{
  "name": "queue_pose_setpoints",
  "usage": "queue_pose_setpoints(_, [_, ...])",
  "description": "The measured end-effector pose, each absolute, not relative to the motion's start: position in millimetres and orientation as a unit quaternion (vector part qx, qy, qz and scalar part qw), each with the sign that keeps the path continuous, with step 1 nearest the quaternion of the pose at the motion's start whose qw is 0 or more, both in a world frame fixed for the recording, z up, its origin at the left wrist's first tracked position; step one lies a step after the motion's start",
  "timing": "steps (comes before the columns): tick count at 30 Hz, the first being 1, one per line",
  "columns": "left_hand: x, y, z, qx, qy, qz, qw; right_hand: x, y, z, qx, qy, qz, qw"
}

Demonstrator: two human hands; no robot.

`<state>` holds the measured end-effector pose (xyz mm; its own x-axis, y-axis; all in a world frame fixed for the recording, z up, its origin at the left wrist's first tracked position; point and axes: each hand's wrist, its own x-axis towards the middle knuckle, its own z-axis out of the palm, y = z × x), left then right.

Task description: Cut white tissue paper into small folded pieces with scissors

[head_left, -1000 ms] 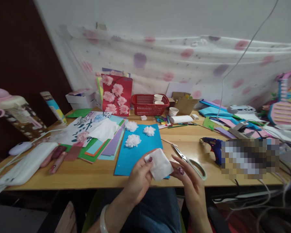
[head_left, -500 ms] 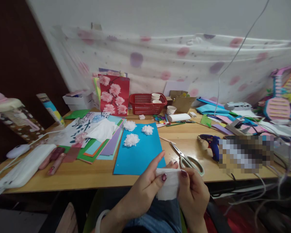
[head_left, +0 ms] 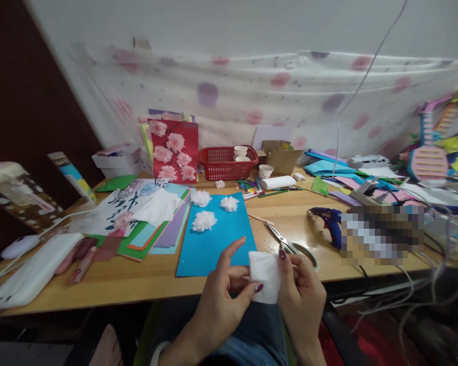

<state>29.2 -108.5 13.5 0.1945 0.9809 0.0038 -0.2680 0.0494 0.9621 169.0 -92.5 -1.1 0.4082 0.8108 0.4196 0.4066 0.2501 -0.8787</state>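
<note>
wooden desk (head_left: 156, 282), white tissue square (head_left: 265, 279) between both hands (head_left: 222, 297), pinched by each

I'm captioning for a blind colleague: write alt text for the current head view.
A left hand and right hand hold a thin white square at a wooden desk. The desk holds scissors, a red basket and a blue sheet bearing three fluffy white flowers.
</note>
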Motion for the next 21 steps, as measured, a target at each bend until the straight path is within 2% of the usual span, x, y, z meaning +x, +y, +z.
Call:
queue_pose_setpoints(4, [23, -98, 14, 0.407, 0.367, 0.546, 0.634, 206, -81, 2, -0.619, -0.574, 0.123, 0.522])
queue_pose_setpoints(8, [14, -85, 13, 0.339, 0.373, 0.623, 0.598, 256, -62, -11, -0.679, -0.654, -0.021, 0.333])
queue_pose_setpoints(11, [12, -80, 12, 0.299, 0.379, 0.641, 0.596, 269, -52, -24, -0.678, -0.688, -0.063, 0.251])
queue_pose_setpoints(18, [14, -80, 10, 0.253, 0.4, 0.627, 0.619, 255, -44, -22, -0.666, -0.706, -0.07, 0.232])
queue_pose_setpoints(21, [12, -79, 9, 0.218, 0.398, 0.628, 0.632, 260, -53, -11, -0.652, -0.676, 0.026, 0.341])
